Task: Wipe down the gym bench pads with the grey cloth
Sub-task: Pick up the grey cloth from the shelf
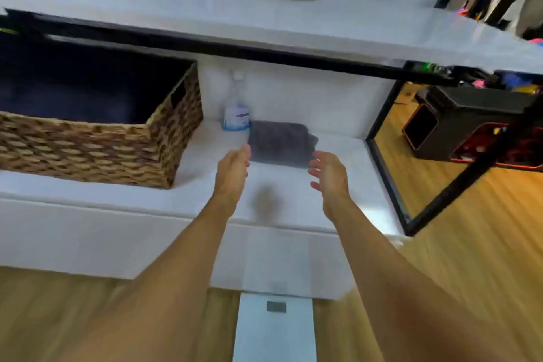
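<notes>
A folded grey cloth point(280, 142) lies flat on the white lower shelf point(293, 203), against the back wall. My left hand point(232, 170) hovers just in front of the cloth's left corner, fingers apart and empty. My right hand point(329, 175) hovers near the cloth's right corner, palm turned inward, also empty. Neither hand touches the cloth. No gym bench pad is visible; the picture is motion-blurred.
A clear spray bottle point(236, 110) with a blue label stands just left of the cloth. A large wicker basket point(97, 138) fills the shelf's left side. An upper shelf point(264, 26) overhangs. A white scale point(274, 329) sits on the wooden floor below. Black equipment point(470, 123) stands at right.
</notes>
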